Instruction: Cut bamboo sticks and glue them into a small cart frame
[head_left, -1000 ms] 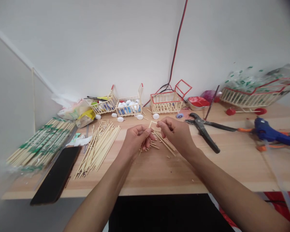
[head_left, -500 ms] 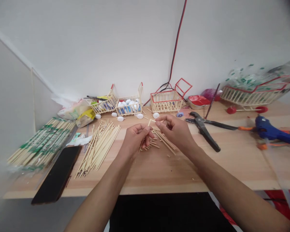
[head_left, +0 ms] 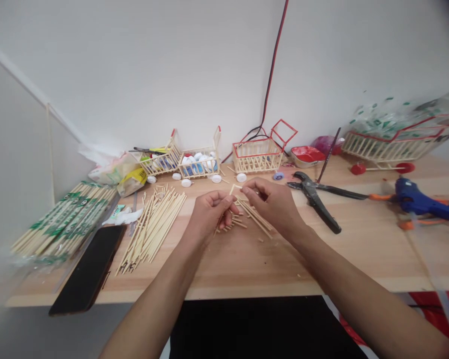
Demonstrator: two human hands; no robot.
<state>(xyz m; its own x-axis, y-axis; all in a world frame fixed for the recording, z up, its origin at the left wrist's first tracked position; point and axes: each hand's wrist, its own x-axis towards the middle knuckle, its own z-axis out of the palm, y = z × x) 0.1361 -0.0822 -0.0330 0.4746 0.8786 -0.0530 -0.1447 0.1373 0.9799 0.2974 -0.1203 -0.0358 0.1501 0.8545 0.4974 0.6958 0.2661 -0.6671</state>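
My left hand (head_left: 214, 212) pinches one short piece of bamboo stick (head_left: 232, 189) between thumb and finger. Another short stick piece (head_left: 238, 187) is pinched in my right hand (head_left: 271, 202); the two pieces meet at their tips in a corner shape above the table. Whether they are joined I cannot tell. Below and between my hands lie cut sticks (head_left: 256, 219), partly hidden by the fingers. A larger pile of loose bamboo sticks (head_left: 155, 227) lies to the left of my left hand.
Small stick-built carts (head_left: 257, 158) stand along the wall. At right are pliers (head_left: 316, 202), a blue glue gun (head_left: 415, 199) and a larger cart (head_left: 381, 149). A red paint dish (head_left: 307, 155) sits behind. Packaged sticks (head_left: 69, 217) and a black phone-like slab (head_left: 90, 269) lie left.
Almost nothing differs. Both hands keep the stick pieces touching in the same place, while the view has shifted very slightly.
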